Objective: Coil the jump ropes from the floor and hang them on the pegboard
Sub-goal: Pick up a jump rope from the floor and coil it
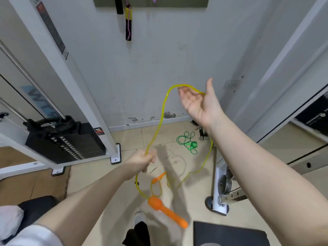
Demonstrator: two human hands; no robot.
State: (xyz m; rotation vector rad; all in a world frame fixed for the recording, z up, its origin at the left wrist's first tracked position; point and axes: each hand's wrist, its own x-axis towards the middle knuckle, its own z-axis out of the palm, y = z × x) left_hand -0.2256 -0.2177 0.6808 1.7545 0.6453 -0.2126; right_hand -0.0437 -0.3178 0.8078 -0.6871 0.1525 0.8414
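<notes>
Over on the left we see the weight stack standing on the floor inside its white frame, and just to the right of it our left hand has its grip pinching the yellow jump rope, fingers curled tight round the cord. Below that grip a loop hangs down to an orange handle dangling in mid-air, with a second orange handle just above it nearer the floor. Up from the left grip the cord climbs, arches over and drapes across our right hand, whose grip is spread, palm up, fingers loosely bent with the rope resting on them. Past that grip the cord drops away down the right side. Between our two hands, on the floor by the wall, lies a tangled green jump rope. High above, on the pegboard, a black and yellow rope hangs.
</notes>
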